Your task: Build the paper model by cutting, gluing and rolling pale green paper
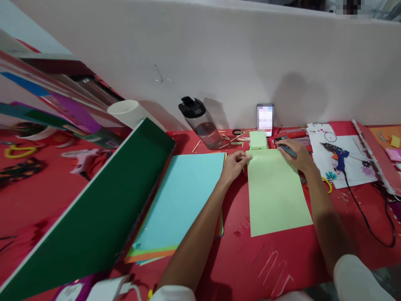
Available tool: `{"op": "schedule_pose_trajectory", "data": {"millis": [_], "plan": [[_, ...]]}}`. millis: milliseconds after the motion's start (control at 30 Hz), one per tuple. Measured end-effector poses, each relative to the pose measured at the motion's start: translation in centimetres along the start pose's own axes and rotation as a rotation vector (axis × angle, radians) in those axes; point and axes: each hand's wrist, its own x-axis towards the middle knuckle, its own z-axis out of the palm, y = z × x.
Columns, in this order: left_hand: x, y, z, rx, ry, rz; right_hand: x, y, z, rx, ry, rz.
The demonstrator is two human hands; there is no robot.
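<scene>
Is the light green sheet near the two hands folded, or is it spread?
Spread: the light green sheet lies open on the red table, both near corners visible, and no fold shows.

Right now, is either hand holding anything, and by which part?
The left hand holds the pale green sheet by its far left corner; the right hand holds a slim grey tool, by which part I cannot tell.
</scene>
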Motion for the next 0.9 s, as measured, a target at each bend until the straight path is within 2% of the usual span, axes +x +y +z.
{"op": "schedule_pose_trajectory", "data": {"millis": [233,367,533,700,900], "plan": [[-0.2,1.0,0.1,0.016,-0.008,0.020,0.0,1.0,-0.2,-0.043,-0.075,0.018],[-0.6,2.1,0.0,0.012,-0.046,0.047,0.0,0.7,-1.1,0.047,-0.077,0.014],[-1.3,4.5,-0.8,0.031,-0.244,0.037,0.0,-0.6,-3.0,0.224,-0.077,0.027],[-2.3,7.3,-1.9,0.116,-0.442,0.043,-0.3,-1.8,-4.5,0.350,-0.192,0.080],[-2.5,7.7,-2.5,0.252,-0.597,-0.029,-1.4,-2.7,-4.8,0.298,-0.315,0.060]]}}
